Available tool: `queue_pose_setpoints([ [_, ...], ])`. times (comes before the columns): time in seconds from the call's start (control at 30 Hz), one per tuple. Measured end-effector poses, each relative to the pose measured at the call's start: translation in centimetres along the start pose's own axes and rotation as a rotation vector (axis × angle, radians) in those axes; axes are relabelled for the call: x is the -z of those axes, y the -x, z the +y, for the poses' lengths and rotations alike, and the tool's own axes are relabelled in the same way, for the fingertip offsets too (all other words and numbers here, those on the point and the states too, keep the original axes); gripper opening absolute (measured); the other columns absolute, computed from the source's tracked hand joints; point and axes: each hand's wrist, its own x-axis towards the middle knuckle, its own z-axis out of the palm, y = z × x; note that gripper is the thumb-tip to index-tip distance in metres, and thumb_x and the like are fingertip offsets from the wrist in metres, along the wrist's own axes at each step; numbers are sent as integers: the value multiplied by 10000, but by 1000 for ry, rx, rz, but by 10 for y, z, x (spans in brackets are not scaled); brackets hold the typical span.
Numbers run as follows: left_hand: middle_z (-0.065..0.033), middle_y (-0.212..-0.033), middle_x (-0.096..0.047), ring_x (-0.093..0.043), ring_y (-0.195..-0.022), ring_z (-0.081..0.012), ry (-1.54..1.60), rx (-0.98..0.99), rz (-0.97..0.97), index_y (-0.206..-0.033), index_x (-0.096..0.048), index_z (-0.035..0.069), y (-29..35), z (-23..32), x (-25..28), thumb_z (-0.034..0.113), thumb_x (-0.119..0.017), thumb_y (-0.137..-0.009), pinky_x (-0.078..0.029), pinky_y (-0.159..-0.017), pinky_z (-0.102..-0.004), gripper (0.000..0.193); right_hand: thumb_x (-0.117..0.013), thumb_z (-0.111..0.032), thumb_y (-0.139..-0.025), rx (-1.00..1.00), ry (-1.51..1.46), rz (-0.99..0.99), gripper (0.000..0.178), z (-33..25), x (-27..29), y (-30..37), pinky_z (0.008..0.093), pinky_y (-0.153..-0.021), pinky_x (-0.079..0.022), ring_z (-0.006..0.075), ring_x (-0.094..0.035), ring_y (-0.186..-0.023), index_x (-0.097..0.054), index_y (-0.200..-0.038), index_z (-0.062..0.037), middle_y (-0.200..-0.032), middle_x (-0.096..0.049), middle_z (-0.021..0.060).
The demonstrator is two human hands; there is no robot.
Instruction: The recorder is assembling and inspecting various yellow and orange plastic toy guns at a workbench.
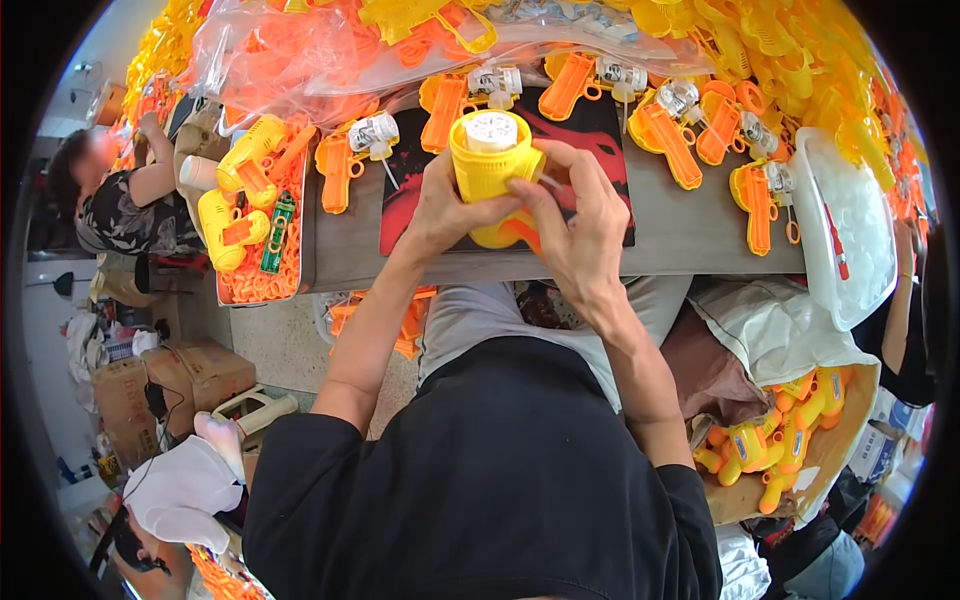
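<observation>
Over the near edge of the table I hold a yellow plastic toy gun (478, 178) with its barrel end facing up. A white round piece with a slotted face (492, 130) sits inside that end. My left hand (440, 208) is wrapped round its left side. Closed on the right side is my right hand (582, 220), its thumb pressed against the yellow shell near a thin pale rod. Some orange shows at the lower part of the toy gun, but my fingers hide much of it. Beneath lies a black and red mat (405, 215).
Several open orange-and-yellow gun halves (345, 165) with white mechanisms lie along the table. At left, a tray of small orange rings (265, 292) holds yellow shells and a green screwdriver. A white tub (870, 250) stands right; a sack of yellow toy guns (790, 440) is below. Other people work nearby.
</observation>
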Motion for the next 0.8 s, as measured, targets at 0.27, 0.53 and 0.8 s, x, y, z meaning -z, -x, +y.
queue_pose_setpoints([
  [0.27, -51, -1109, -702, -664, -984, -121, 123, -49, 60, -1221, -623, 2, -12, -14, 13, 150, -866, -746, -529, -893, -289, 553, -644, -111, -969, -315, -370, -156, 525, 26, 35, 22, 287, -945, -490, 151, -640, -1061, -446, -1448, -27, -1204, -643, 104],
  [0.53, -63, -1106, -700, -666, -983, -135, 243, -73, 17, -1217, -623, -3, -16, -30, 15, 170, -863, -760, -532, -893, -297, 544, -664, -156, -977, -449, -222, -247, 421, 28, 33, 42, 221, -798, -484, 79, -612, -908, -567, -1360, -12, -1039, -692, 53],
  [0.8, -148, -1150, -632, -651, -1078, -271, 183, -55, -43, -1369, -446, 25, -24, -25, 22, 288, -835, -766, -556, -934, -414, 764, -718, -122, -914, -262, -48, -74, 429, 28, 14, 47, 281, -836, -525, 147, -688, -924, -598, -1308, -3, -1030, -713, 124],
])
